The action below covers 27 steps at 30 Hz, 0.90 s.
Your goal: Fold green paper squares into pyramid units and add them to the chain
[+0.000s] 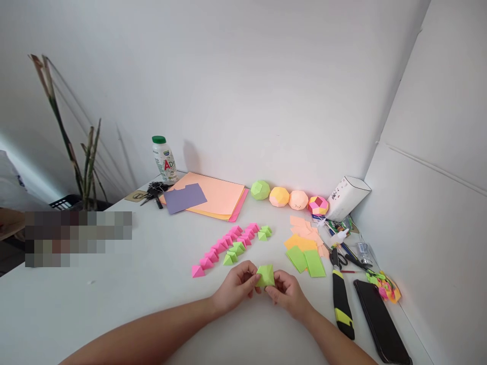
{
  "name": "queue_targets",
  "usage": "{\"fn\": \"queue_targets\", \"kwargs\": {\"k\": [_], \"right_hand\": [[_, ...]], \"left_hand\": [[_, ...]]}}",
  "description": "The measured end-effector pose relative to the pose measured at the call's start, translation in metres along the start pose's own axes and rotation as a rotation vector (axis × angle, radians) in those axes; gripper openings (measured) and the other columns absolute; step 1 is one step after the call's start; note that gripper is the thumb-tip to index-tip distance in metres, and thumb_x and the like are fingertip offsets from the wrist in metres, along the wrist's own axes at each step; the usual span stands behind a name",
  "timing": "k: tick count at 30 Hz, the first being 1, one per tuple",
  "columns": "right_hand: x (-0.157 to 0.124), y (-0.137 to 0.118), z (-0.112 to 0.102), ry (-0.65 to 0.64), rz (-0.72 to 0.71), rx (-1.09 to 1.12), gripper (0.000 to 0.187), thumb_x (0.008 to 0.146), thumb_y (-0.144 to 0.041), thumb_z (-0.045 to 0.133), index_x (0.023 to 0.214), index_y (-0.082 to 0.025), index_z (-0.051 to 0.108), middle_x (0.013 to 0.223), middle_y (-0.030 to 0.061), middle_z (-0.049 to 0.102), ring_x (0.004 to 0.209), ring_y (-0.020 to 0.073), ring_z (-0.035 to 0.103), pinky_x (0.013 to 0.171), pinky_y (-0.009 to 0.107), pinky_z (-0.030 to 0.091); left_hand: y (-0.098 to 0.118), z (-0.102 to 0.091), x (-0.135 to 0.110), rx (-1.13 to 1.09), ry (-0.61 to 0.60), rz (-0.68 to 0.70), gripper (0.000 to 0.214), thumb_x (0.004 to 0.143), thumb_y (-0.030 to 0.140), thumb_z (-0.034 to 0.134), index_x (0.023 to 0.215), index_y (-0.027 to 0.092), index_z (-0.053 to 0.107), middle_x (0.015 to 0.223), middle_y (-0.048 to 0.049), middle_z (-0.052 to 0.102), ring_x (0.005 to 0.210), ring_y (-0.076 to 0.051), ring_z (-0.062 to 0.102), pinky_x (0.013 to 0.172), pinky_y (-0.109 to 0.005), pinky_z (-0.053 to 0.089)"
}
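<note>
The left hand (238, 286) and the right hand (289, 295) pinch a light green folded paper piece (265, 276) between thumbs and fingers, one hand at each side of it, over the near part of the pale table (125, 304). Just beyond the held piece and to its left, slanting lines of pink folded pieces (216, 248) stretch away, with small green folded pieces (236, 248) among and beside them. Beyond it to the right, near the right hand, flat green papers (314, 263) partly cover orange papers (304, 243), with peach papers (309, 230) behind. Farther right of it lie scissors (335, 257), a black-and-yellow cutter (341, 294) close to the right forearm, a black phone (382, 322) and bright paper scraps (386, 288). Well beyond it, four faceted paper balls (279, 196) line the wall beside a white box (347, 198). Far beyond and left of it are large peach sheets (220, 190), a purple sheet (185, 197) on top, keys (154, 191) and a green-capped bottle (165, 161).
</note>
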State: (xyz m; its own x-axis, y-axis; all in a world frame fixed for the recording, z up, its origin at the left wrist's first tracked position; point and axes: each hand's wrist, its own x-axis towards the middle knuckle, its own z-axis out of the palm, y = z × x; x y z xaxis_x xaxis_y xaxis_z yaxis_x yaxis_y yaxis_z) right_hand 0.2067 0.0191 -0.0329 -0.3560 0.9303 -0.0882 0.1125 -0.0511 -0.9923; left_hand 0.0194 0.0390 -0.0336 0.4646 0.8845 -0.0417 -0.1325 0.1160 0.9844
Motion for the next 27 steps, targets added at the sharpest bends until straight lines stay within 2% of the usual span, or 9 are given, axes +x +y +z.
{"fn": "queue_targets", "kwargs": {"k": [3,6,9,14,18,21,27], "right_hand": [[0.002,0.000,-0.001,0.043,0.010,0.028,0.024,0.078,-0.039,0.063,0.080,-0.016,0.057,0.066,-0.0001,0.058,0.053,0.0103,0.046,0.048,0.022,0.042],[0.004,0.000,-0.003,0.076,0.009,0.050,0.025,0.078,-0.040,0.063,0.083,-0.016,0.061,0.064,-0.0005,0.059,0.048,0.0092,0.047,0.047,0.022,0.042],[0.005,0.003,-0.005,0.086,0.003,0.063,0.026,0.078,-0.039,0.065,0.090,-0.015,0.063,0.063,-0.0011,0.058,0.046,0.0085,0.047,0.046,0.022,0.042],[0.004,0.009,-0.007,0.076,0.006,0.050,0.030,0.078,-0.037,0.064,0.100,-0.017,0.065,0.064,-0.0012,0.057,0.046,0.0084,0.048,0.046,0.023,0.043],[0.003,0.010,-0.006,0.089,0.008,0.024,0.032,0.078,-0.037,0.064,0.103,-0.017,0.064,0.064,-0.0016,0.056,0.047,0.0091,0.050,0.047,0.024,0.043],[0.002,0.009,-0.005,0.099,0.004,-0.002,0.033,0.078,-0.037,0.064,0.105,-0.017,0.062,0.063,-0.0023,0.055,0.046,0.0093,0.051,0.048,0.024,0.044],[0.001,0.007,-0.003,0.100,-0.011,-0.065,0.026,0.079,-0.036,0.062,0.095,-0.016,0.065,0.061,-0.0010,0.058,0.046,0.0097,0.051,0.047,0.024,0.044]], "left_hand": [[0.005,0.001,-0.002,-0.037,-0.037,-0.015,0.030,0.082,0.045,0.055,0.073,0.017,0.046,0.069,-0.0010,0.059,0.064,-0.013,0.056,0.053,-0.022,0.042],[0.010,0.000,-0.004,0.011,-0.094,0.000,0.029,0.080,0.041,0.057,0.070,0.016,0.050,0.069,0.0003,0.055,0.062,-0.011,0.051,0.056,-0.023,0.041],[0.013,0.001,-0.004,0.039,-0.100,-0.006,0.029,0.079,0.042,0.057,0.072,0.015,0.053,0.072,-0.0002,0.054,0.063,-0.011,0.051,0.055,-0.023,0.040],[0.010,0.003,-0.003,-0.051,-0.050,-0.079,0.036,0.076,0.045,0.060,0.097,0.019,0.048,0.079,0.0006,0.055,0.058,-0.010,0.052,0.051,-0.022,0.040],[0.004,0.004,-0.002,-0.102,-0.028,-0.044,0.043,0.075,0.041,0.064,0.105,0.024,0.039,0.073,0.0059,0.046,0.058,-0.009,0.052,0.052,-0.023,0.045],[0.001,0.003,-0.002,-0.106,-0.067,-0.015,0.043,0.075,0.040,0.064,0.106,0.024,0.039,0.072,0.0066,0.043,0.061,-0.009,0.051,0.057,-0.026,0.049],[-0.004,0.002,-0.001,-0.010,-0.116,-0.054,0.028,0.077,0.037,0.062,0.094,0.017,0.051,0.070,0.0023,0.055,0.061,-0.011,0.052,0.060,-0.028,0.047]]}}
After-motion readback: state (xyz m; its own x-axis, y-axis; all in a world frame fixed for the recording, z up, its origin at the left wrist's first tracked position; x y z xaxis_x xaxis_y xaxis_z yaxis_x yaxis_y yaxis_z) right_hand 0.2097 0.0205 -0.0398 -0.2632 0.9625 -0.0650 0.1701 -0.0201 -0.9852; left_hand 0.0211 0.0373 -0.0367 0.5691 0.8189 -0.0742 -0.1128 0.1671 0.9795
